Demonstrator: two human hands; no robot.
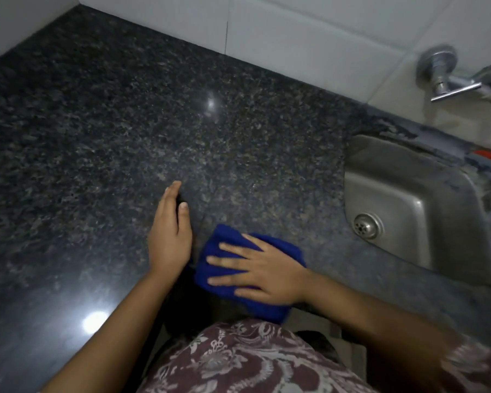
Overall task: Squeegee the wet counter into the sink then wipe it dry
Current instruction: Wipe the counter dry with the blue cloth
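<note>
While the left hand [169,236] rests open on the counter [97,137], the right hand [262,272] presses flat on a cloth [224,236] left of the sink [425,217]; soft and light, it seems best handled under a spread palm.

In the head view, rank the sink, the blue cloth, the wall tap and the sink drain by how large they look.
Largest to smallest as they appear:
1. sink
2. blue cloth, partly covered by the right hand
3. wall tap, cut off by the frame edge, so unsure
4. sink drain
</note>
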